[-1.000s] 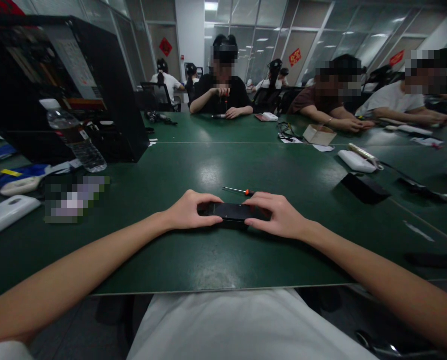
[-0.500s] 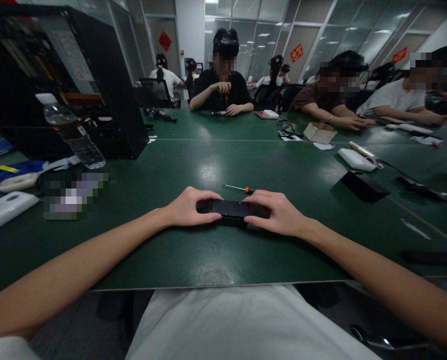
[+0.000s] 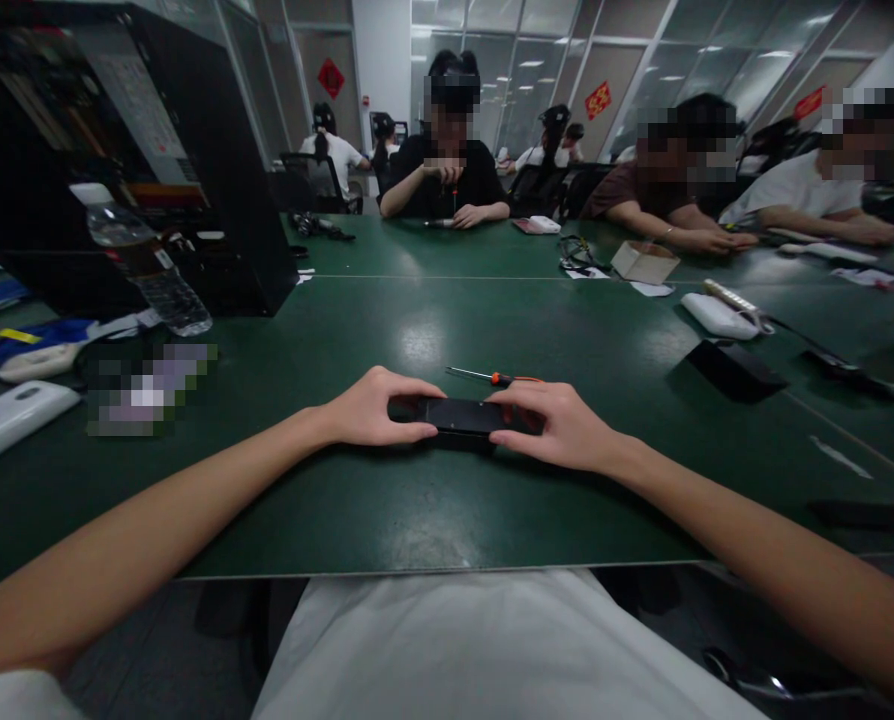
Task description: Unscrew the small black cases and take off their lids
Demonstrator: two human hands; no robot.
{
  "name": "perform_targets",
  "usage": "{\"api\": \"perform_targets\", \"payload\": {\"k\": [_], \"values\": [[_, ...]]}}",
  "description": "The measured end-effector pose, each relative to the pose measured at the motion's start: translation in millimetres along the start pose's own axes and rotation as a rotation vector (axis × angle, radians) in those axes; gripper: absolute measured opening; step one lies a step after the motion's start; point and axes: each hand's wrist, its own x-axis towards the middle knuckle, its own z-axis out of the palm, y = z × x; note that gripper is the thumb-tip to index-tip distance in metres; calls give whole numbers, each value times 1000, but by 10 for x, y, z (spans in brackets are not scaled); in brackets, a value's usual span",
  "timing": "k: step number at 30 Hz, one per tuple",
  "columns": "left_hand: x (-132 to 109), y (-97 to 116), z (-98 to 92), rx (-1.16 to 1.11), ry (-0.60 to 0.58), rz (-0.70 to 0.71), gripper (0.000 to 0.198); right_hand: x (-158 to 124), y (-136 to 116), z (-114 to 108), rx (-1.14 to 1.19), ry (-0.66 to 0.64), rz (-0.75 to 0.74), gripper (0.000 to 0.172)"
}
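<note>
Between my hands a small black rectangular box (image 3: 463, 418) sits at the table, its flat top facing up. My left hand (image 3: 376, 408) grips its left end, thumb along the near side and fingers along the far side. At the right end my right hand (image 3: 556, 422) holds it in the same way. Just beyond the box lies a screwdriver (image 3: 498, 379) with a thin metal shaft and an orange and black handle. The shaft points left, and my right hand partly hides the handle.
A large black cabinet (image 3: 222, 170) and a leaning plastic bottle (image 3: 143, 262) stand at the left, with a white device (image 3: 16, 420) nearer. At the right a black block (image 3: 732, 370) rests on the green table (image 3: 417, 510). A person (image 3: 447, 170) sits opposite, others farther right.
My left fingers have shifted slightly left on the box. The box and my right hand stay nearly in place.
</note>
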Motion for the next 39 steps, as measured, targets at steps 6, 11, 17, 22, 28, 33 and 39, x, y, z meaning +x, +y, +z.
{"api": "perform_targets", "payload": {"k": [6, 11, 17, 22, 28, 33, 39], "values": [[10, 12, -5, 18, -3, 2, 46, -3, -3, -17, 12, -30, 18, 38], [19, 26, -1, 16, -3, 6, 45, -11, 16, -23, 15, -45, 26, 38], [11, 24, -1, 13, -5, -6, 46, -15, 10, -28, 20, -44, 32, 38], [13, 19, -5, 20, -7, -9, 46, -3, 1, -25, 16, -55, 39, 39], [19, 23, 2, 3, -6, -34, 46, 3, 2, -23, 16, -51, 27, 40], [21, -2, -61, -262, -108, -130, 52, 1, 11, -19, 40, -62, 48, 37], [19, -132, -137, -685, -276, -264, 53, 0, 8, -22, 43, -59, 48, 37]]}}
